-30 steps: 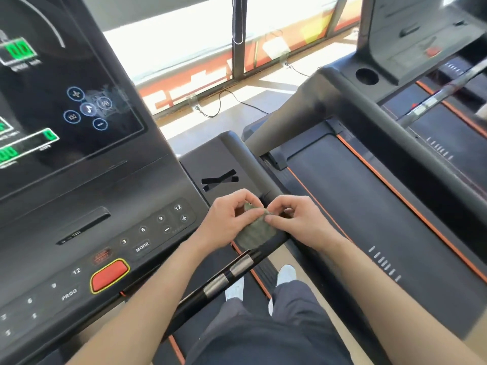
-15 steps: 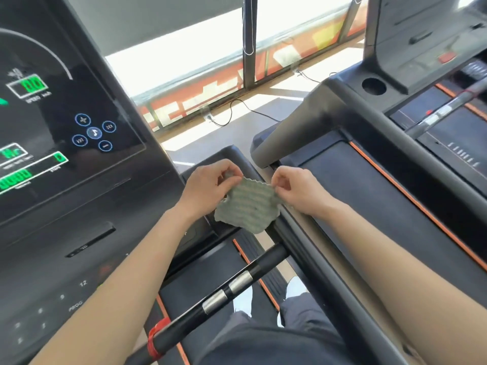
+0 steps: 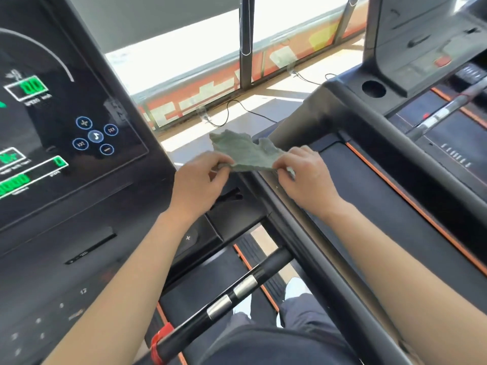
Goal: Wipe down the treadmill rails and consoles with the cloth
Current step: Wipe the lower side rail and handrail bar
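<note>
A grey-green cloth (image 3: 247, 151) is spread out in the air between my hands, its far edge flipped up and away from me. My left hand (image 3: 200, 180) pinches its near left corner, and my right hand (image 3: 305, 175) pinches its near right corner. Both hands hover above the right side rail (image 3: 297, 233) of my treadmill, beside the console tray (image 3: 237, 209). The lit console screen (image 3: 66, 122) rises at the left, with its button panel (image 3: 52, 299) below. A black handlebar with silver grips (image 3: 232, 293) crosses beneath my forearms.
A second treadmill stands to the right, with its belt (image 3: 382, 206), orange trim, thick side rail (image 3: 411, 143) and console with a cup hole (image 3: 373, 88). Windows and a floor cable (image 3: 237, 109) lie ahead. My legs and white shoes (image 3: 295, 288) show on the belt below.
Both hands have risen from the handlebar end, pulled the bunched cloth open between them and flipped its free edge up and away. The view has tilted upward.
</note>
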`<state>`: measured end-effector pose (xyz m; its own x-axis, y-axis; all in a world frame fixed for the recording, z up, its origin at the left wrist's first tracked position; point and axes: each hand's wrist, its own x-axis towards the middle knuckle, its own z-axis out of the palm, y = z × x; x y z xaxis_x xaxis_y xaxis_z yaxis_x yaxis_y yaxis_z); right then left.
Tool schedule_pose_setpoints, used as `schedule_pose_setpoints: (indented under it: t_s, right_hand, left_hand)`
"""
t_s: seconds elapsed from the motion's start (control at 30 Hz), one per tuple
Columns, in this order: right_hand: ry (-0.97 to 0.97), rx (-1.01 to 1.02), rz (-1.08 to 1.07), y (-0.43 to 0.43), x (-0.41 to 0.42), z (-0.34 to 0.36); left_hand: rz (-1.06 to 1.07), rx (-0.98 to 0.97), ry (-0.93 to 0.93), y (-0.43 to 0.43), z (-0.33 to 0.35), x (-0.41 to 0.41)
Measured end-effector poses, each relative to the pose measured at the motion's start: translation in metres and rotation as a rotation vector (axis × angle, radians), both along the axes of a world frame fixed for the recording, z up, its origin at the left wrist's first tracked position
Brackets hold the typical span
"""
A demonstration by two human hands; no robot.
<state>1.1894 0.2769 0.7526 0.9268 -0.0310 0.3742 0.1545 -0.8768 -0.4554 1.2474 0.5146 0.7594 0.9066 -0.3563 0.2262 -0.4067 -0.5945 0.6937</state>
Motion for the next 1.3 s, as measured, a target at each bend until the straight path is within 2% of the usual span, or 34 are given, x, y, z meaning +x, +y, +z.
schedule_pose_setpoints:
  t_s: [0.17, 0.23, 0.33, 0.4, 0.47, 0.57, 0.7, 0.87, 1.1, 1.3]
  right_hand:
    - [0.325, -0.189, 0.088, 0.010, -0.050, -0.073]
    - [0.364, -0.158, 0.046, 0.015, -0.058, -0.081]
    - [0.257, -0.081, -0.049, 0.019, -0.053, -0.076]
    - [0.233, -0.014, -0.082, 0.021, -0.044, -0.074]
    - [0.313, 0.055, -0.093, 0.024, -0.034, -0.080]
    - [0.559, 0.151, -0.047, 0.031, -0.025, -0.091]
    - [0.683, 0.025, -0.020, 0.033, -0.017, -0.100]
    - [0.750, 0.038, -0.018, 0.035, 0.009, -0.099]
    - [0.702, -0.084, 0.038, 0.044, 0.055, -0.107]
    - [0.640, -0.293, 0.120, 0.054, 0.058, -0.105]
  left_hand:
    - [-0.271, 0.510, 0.175, 0.010, -0.063, -0.032]
    - [-0.251, 0.504, 0.140, 0.007, -0.070, -0.037]
    - [-0.115, 0.359, 0.059, -0.003, -0.071, -0.030]
    - [-0.132, 0.321, -0.011, -0.017, -0.076, -0.023]
    - [-0.199, 0.345, -0.026, -0.034, -0.086, -0.015]
    - [-0.335, 0.489, 0.059, -0.054, -0.100, -0.001]
    - [-0.385, 0.703, 0.038, -0.058, -0.117, 0.019]
    - [-0.342, 0.726, 0.006, -0.057, -0.121, 0.044]
    - [-0.210, 0.770, 0.069, -0.039, -0.120, 0.074]
    - [-0.121, 0.904, 0.128, -0.017, -0.116, 0.057]
